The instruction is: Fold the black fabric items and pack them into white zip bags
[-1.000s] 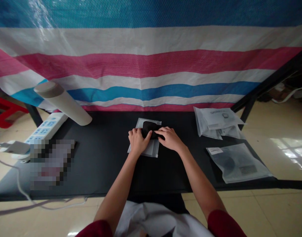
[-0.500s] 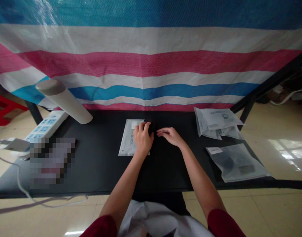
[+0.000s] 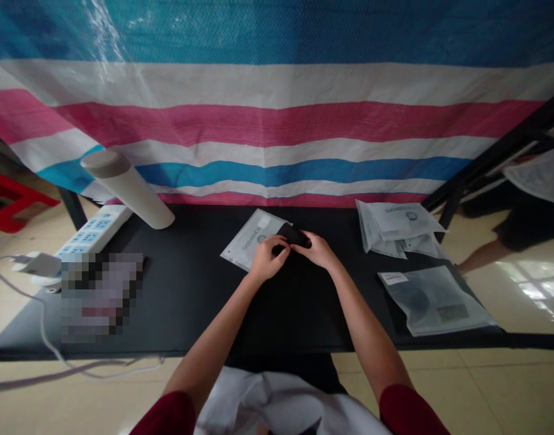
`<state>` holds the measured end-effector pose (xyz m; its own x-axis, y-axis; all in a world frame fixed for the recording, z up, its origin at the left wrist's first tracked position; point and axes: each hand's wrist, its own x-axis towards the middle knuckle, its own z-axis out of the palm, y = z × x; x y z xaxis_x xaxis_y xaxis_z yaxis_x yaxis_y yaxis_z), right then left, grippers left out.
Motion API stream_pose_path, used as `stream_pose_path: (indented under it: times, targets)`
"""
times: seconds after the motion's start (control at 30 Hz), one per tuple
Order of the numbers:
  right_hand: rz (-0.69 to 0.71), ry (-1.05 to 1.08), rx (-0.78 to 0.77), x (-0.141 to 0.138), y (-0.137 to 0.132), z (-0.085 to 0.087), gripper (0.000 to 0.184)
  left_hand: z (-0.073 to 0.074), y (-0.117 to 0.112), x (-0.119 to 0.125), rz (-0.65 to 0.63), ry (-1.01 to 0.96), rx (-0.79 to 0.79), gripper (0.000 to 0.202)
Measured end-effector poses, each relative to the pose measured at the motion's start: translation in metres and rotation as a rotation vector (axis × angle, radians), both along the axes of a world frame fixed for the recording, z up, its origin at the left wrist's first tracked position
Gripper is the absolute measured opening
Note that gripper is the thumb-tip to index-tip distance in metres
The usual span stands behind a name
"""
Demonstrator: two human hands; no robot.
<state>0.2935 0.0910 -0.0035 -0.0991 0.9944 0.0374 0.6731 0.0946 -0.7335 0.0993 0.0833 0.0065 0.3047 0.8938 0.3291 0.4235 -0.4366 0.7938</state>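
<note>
At the middle of the black table, both hands come together around a small flat black object (image 3: 293,233); its kind is unclear. My right hand (image 3: 317,249) grips its right end, fingers curled round the edge. Against its near left side, the fingers of my left hand (image 3: 268,260) are pinched and closed on it. A frosted zip bag (image 3: 247,240) with grey lettering lies flat at an angle, just beyond and left of my left hand. The black object covers part of the bag's right edge.
At right lie a stack of similar frosted bags (image 3: 397,219) and a larger filled bag (image 3: 435,302). Left are a white bottle (image 3: 132,193), a power strip (image 3: 93,235), a plugged charger (image 3: 41,266) and a blurred item (image 3: 102,296). A striped sheet (image 3: 277,121) hangs behind. A person's leg (image 3: 489,251) shows far right.
My right hand has moved in to hold the black object, which is now more exposed. My left hand has come off the bag's middle to the object; the bag has turned. A person appears at right.
</note>
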Motion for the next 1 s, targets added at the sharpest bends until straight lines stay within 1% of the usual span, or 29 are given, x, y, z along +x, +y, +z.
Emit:
stream_pose_path:
  times: [0.1, 0.17, 0.2, 0.27, 0.4, 0.47, 0.53, 0.63, 0.7, 0.77, 0.83, 0.93, 1.0]
  targets:
    - [0.042, -0.045, -0.031, 0.003, 0.0, 0.002, 0.057, -0.005, 0.012, -0.009, -0.162, -0.087, -0.048, 0.008]
    - [0.041, -0.051, -0.067, 0.004, -0.001, 0.004, 0.058, -0.006, 0.017, -0.017, -0.252, -0.117, -0.077, 0.012]
    - [0.034, -0.048, -0.08, 0.004, -0.002, 0.005, 0.06, -0.006, 0.018, -0.022, -0.274, -0.116, -0.083, 0.015]
    - [0.024, -0.041, -0.096, 0.003, -0.003, 0.007, 0.066, -0.002, 0.018, -0.033, -0.259, -0.048, -0.055, 0.024]
    - [0.047, -0.026, -0.071, 0.0, -0.004, 0.007, 0.081, 0.009, 0.015, -0.05, -0.137, 0.238, 0.023, 0.041]
    - [0.068, -0.028, -0.049, -0.002, -0.005, 0.008, 0.083, 0.012, 0.013, -0.052, -0.136, 0.303, 0.018, 0.05]
    - [0.08, -0.036, -0.039, -0.003, -0.005, 0.008, 0.08, 0.012, 0.012, -0.051, -0.165, 0.327, 0.026, 0.055]
    - [0.093, -0.043, -0.024, -0.003, -0.004, 0.006, 0.069, 0.011, 0.009, -0.045, -0.176, 0.345, 0.04, 0.053]
    - [0.094, -0.026, 0.018, -0.004, -0.003, 0.003, 0.061, 0.011, 0.007, -0.042, -0.177, 0.328, 0.016, 0.055]
    - [0.089, 0.044, 0.07, -0.004, -0.003, 0.0, 0.057, 0.012, 0.006, -0.043, -0.185, 0.291, -0.02, 0.059]
    - [0.084, 0.176, 0.081, -0.005, -0.002, -0.002, 0.056, 0.012, 0.007, -0.047, -0.164, 0.283, -0.054, 0.062]
    - [0.023, 0.434, 0.022, -0.006, 0.0, -0.001, 0.054, 0.012, 0.01, -0.056, -0.088, 0.409, -0.067, 0.067]
    - [-0.055, 0.606, -0.026, -0.005, 0.001, 0.001, 0.051, 0.01, 0.013, -0.061, -0.084, 0.517, -0.042, 0.062]
